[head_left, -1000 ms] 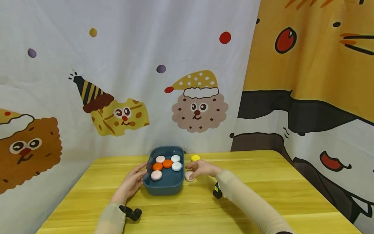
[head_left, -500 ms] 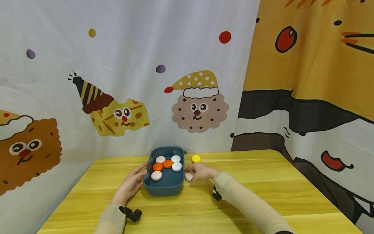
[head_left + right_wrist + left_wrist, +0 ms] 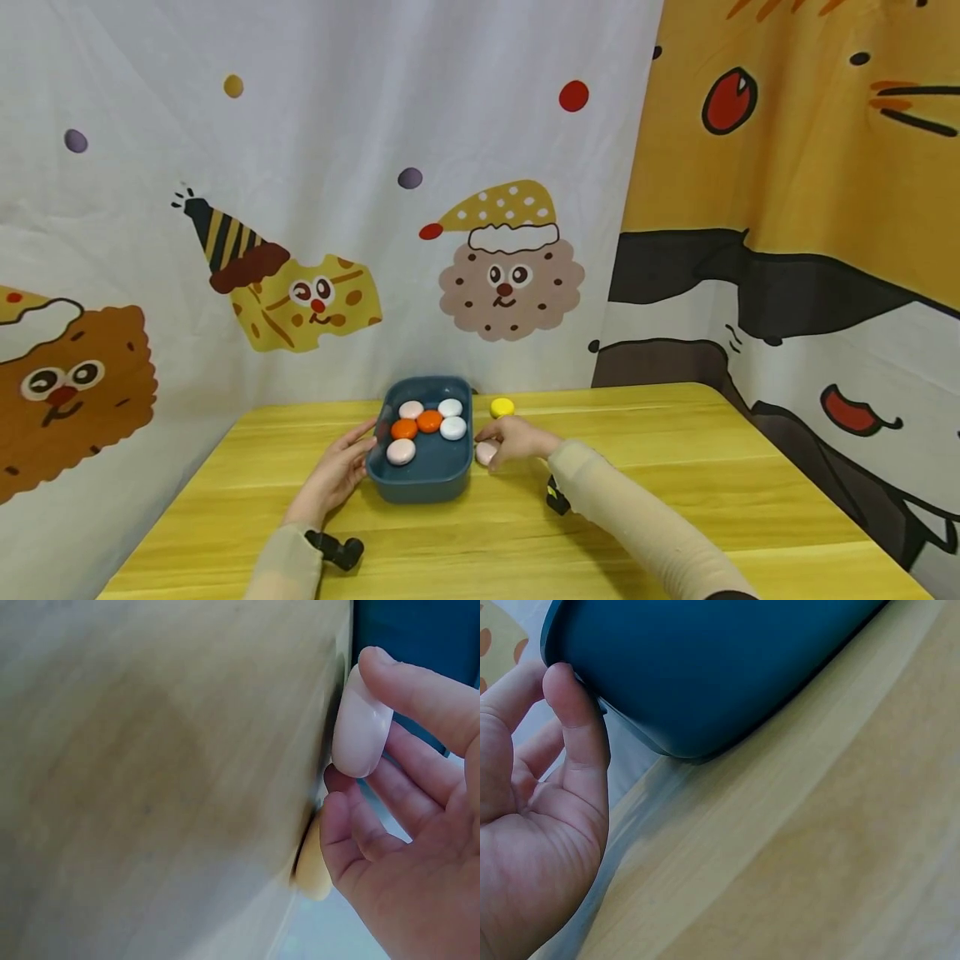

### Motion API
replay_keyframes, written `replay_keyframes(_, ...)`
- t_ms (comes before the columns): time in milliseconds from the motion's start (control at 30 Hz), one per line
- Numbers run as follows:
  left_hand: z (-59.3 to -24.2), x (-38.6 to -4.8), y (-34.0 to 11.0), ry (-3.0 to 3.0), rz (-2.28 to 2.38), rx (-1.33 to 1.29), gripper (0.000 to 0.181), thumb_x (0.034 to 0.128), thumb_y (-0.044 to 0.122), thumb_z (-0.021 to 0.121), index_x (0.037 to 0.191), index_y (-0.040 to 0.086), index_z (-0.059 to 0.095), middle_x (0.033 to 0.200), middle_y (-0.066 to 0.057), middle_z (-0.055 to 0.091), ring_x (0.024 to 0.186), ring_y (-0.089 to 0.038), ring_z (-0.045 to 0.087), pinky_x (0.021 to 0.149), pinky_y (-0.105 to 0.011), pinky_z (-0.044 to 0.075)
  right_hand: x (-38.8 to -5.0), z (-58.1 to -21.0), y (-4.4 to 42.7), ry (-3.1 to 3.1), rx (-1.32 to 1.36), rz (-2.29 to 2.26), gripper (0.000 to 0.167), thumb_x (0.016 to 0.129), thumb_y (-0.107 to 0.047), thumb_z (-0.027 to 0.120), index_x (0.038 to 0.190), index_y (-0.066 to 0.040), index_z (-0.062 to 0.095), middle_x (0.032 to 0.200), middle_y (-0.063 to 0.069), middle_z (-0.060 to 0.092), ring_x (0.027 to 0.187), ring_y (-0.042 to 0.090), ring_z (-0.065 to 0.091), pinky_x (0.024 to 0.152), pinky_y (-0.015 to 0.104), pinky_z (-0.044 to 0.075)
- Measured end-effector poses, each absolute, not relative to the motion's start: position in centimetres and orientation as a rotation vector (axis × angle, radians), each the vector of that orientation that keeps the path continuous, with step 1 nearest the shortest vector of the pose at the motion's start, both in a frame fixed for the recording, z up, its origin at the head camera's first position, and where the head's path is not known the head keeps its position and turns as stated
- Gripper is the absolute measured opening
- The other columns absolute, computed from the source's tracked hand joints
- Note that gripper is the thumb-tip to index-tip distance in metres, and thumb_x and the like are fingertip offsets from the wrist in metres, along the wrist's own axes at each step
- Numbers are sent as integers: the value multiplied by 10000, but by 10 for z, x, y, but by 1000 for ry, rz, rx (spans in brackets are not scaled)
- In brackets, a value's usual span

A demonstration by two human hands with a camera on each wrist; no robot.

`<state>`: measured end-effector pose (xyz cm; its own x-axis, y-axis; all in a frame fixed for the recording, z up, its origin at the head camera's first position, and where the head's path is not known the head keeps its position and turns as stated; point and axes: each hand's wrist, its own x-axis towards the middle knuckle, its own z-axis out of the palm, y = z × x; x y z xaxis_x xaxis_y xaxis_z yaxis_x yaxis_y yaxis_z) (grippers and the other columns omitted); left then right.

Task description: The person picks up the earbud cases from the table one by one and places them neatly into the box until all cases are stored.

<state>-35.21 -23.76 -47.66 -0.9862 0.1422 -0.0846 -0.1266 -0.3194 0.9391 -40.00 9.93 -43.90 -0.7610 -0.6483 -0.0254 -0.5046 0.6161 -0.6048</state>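
A dark blue rectangular bin (image 3: 420, 492) stands on the table, holding several glossy rounded discs, among them an orange disc (image 3: 403, 429), a white disc (image 3: 453, 428) and a pink disc (image 3: 401, 452). My left hand (image 3: 335, 471) rests its thumb and fingers against the bin's left wall, fingers fairly straight. Just right of the bin, my right hand (image 3: 521, 440) pinches a pale pink disc (image 3: 361, 727) between thumb and fingers. In the right wrist view that disc is on edge, close to the tabletop. Behind the right hand lies a yellow disc (image 3: 502, 407).
The light wooden table (image 3: 450, 550) extends in front of and to both sides of the bin. A curtain (image 3: 330, 125) with cartoon prints hangs along the table's back edge. A black device (image 3: 337, 550) is strapped to the left wrist.
My right hand has shifted slightly left and its fingers have closed round the pale pink disc, uncovering more of the yellow one. My left hand and the bin have stayed put.
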Motion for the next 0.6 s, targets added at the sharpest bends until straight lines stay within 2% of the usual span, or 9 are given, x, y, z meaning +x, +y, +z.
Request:
replay_keyframes(367, -478, -350, -238, 1750, 2408, 28, 593, 988, 105, 559, 1525, 91, 308, 972, -22, 631, 641, -72, 581, 570, -179, 486, -405, -431, 108, 2620, -917, -898, 518, 689, -74, 829, 1188, -49, 691, 1138, 32, 667, 913, 147, 565, 828, 329, 473)
replay_keyframes(600, -477, -351, -239, 1752, 2398, 64, 612, 991, 116, 559, 1533, 72, 277, 947, -13, 635, 623, -56, 580, 559, -171, 483, -411, -415, 117, 2602, -953, -954, 540, 716, -60, 806, 1226, 26, 649, 1180, 88, 645, 909, 167, 576, 802, 312, 483)
